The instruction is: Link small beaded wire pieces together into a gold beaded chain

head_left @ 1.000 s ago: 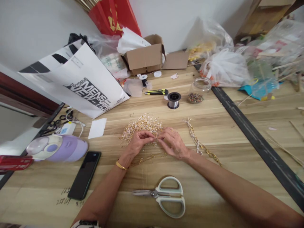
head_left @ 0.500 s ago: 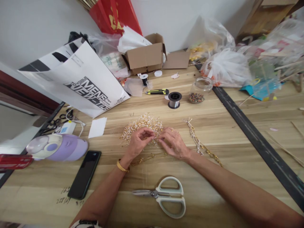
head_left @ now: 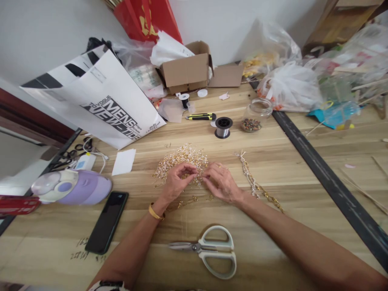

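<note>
My left hand (head_left: 179, 180) is closed in a pinch, thumb against fingertips, at the near edge of a pile of small gold and clear beaded pieces (head_left: 172, 161). Facing it a short gap away, my right hand (head_left: 221, 182) is also pinched. Whatever sits between the fingertips is too small to make out. Part of a gold beaded chain (head_left: 192, 199) lies on the table beneath and between my wrists. To the right of my right hand rests another beaded chain (head_left: 250, 178), gold and clear. White-handled scissors (head_left: 209, 249) lie nearer to me, blades pointing left.
Behind the pile are a spool of clear line (head_left: 223, 128), a yellow-black utility knife (head_left: 200, 116) and a glass jar of beads (head_left: 256, 116). A phone (head_left: 107, 222), a purple bottle (head_left: 81, 186) and a white paper bag (head_left: 112, 103) stand or lie left. A dark strip (head_left: 327, 182) crosses the right side.
Both hands hold nearly the same pinched pose and place. The view has shifted very slightly; nothing on the table has visibly moved.
</note>
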`<state>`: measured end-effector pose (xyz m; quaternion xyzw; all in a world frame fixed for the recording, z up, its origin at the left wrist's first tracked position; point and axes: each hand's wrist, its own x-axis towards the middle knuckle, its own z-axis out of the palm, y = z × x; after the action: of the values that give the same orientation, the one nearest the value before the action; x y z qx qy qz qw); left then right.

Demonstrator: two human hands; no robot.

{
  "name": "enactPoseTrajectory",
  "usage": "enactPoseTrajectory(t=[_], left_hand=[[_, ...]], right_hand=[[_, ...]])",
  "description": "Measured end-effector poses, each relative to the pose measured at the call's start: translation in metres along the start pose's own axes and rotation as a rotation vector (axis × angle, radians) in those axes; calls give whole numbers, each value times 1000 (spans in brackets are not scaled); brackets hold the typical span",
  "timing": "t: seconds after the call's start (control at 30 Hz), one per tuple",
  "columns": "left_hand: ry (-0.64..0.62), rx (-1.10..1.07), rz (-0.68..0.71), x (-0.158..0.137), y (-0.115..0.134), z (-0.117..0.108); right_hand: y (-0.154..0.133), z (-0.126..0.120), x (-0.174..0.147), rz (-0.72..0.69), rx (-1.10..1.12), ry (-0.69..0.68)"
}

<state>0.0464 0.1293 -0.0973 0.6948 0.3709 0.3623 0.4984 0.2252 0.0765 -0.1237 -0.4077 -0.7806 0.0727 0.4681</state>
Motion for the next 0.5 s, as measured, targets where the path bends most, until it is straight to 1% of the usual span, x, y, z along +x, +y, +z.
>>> enactPoseTrajectory(t=[0.33, 0.5], left_hand=[[-8, -1, -27, -1, -1, 0], [-20, 3, -19, -1, 1, 0]], right_hand=[[1, 1, -1, -2, 2, -3], [1, 1, -1, 4, 3, -10]])
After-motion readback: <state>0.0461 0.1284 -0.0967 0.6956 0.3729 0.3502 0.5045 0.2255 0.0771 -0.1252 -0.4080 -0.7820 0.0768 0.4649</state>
